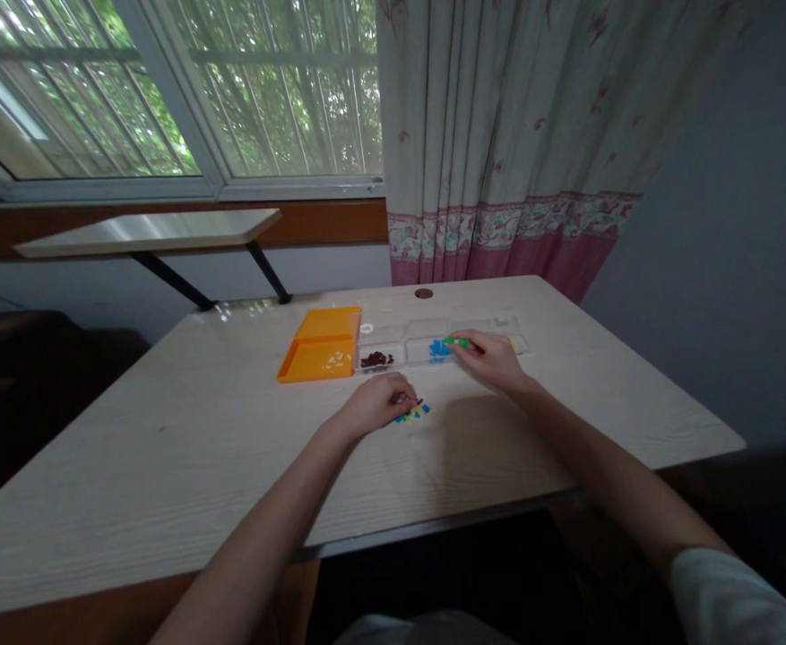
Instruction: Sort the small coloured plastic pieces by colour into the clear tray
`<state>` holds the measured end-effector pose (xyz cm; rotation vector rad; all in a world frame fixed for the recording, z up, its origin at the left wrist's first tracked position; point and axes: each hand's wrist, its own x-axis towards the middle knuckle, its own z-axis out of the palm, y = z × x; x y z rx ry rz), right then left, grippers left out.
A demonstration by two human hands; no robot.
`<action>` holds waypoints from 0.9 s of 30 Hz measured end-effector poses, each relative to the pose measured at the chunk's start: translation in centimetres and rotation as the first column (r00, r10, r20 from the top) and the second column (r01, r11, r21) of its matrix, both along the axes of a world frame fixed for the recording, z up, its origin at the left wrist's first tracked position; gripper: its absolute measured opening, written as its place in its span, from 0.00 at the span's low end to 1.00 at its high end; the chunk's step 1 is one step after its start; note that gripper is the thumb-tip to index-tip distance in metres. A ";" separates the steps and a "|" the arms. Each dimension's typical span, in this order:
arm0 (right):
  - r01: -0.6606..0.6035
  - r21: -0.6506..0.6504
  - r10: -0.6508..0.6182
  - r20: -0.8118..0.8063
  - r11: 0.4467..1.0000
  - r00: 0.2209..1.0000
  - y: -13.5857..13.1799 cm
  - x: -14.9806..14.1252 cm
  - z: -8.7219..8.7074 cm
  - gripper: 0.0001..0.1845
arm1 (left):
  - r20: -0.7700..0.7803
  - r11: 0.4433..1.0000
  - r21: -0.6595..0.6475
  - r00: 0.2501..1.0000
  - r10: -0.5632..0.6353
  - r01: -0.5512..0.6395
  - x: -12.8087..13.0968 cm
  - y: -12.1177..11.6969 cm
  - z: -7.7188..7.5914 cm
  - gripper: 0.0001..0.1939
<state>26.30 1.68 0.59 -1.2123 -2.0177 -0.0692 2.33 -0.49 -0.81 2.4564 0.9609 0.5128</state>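
My right hand (490, 358) is over the clear divided tray, its thumb and fingers pinched on a small green object (458, 342) whose exact kind I cannot make out. Directly beside that object lie small blue pieces (439, 350) in one compartment. My left hand (380, 400) rests low on the table with its fingers curled together at a little pile of blue, yellow and green pieces (414, 414). A tiny dark piece (419, 401) shows by the left fingertips; whether they grip it is too small to tell.
Dark brown pieces (376, 359) fill another compartment of the clear tray (426, 330). To its left lies an open orange case (318, 345) with white pieces (336, 360) inside. A raised shelf (157, 230) stands at the back left, near the window; a curtain (500, 134) hangs behind the table (231, 439).
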 end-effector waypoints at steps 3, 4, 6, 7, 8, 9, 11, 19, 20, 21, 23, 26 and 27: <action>0.134 -0.077 -0.130 0.050 0.988 0.990 1.0 1.6 0.0 0.16 | -0.007 1.000 -0.003 1.000 -0.003 0.003 -0.1 0.1 -0.1 0.08; 0.180 -0.102 -0.172 0.079 0.978 0.982 1.4 2.2 -0.1 0.16 | -0.010 1.000 -0.001 1.000 -0.002 0.002 -0.1 0.1 -0.2 0.08; 0.255 -0.131 -0.237 0.134 0.958 0.962 2.1 3.1 -0.5 0.15 | -0.013 1.000 0.003 1.000 0.004 -0.004 -0.1 0.1 -0.2 0.08; 0.280 -0.137 -0.259 0.153 0.950 0.954 2.4 3.4 -0.7 0.15 | -0.013 1.000 0.006 1.000 0.007 -0.007 -0.1 0.1 -0.3 0.08; 0.298 -0.138 -0.275 0.165 0.944 0.947 2.6 3.7 -0.8 0.15 | -0.011 1.000 0.008 1.000 0.011 -0.011 -0.1 0.1 -0.3 0.08; 0.309 -0.136 -0.285 0.172 0.941 0.943 2.7 3.8 -1.0 0.15 | -0.008 1.000 0.009 1.000 0.014 -0.014 -0.1 0.0 -0.3 0.08; 0.308 -0.130 -0.285 0.173 0.942 0.943 2.7 3.8 -1.1 0.16 | 0.002 1.000 0.003 1.000 0.018 -0.018 -0.1 -0.1 -0.3 0.08; 0.060 -0.169 -0.038 0.129 0.984 0.991 0.4 -0.3 -1.1 0.14 | 0.405 0.955 -0.255 0.880 0.246 -0.149 0.4 0.4 -0.7 0.11; 0.014 -0.176 0.010 0.131 0.984 0.991 0.1 -1.1 -1.3 0.14 | 0.475 0.933 -0.324 0.826 0.302 -0.155 0.5 0.6 -0.8 0.12; -0.029 -0.173 0.051 0.128 0.985 0.990 -0.2 -1.8 -1.5 0.13 | 0.532 0.910 -0.388 0.771 0.350 -0.145 0.7 0.7 -0.8 0.13; -0.110 -0.154 0.128 0.108 0.982 0.986 -0.8 -3.1 -2.0 0.12 | 0.600 0.863 -0.495 0.678 0.424 -0.101 1.0 0.8 -0.8 0.15; -0.166 -0.146 0.174 0.048 0.975 0.984 -1.3 -4.3 -2.6 0.12 | 0.623 0.797 -0.604 0.605 0.495 -0.030 1.4 0.6 -0.6 0.17; -0.173 -0.155 0.179 0.026 0.973 0.984 -1.5 -4.6 -2.7 0.12 | 0.628 0.780 -0.626 0.588 0.510 -0.008 1.5 0.5 -0.5 0.18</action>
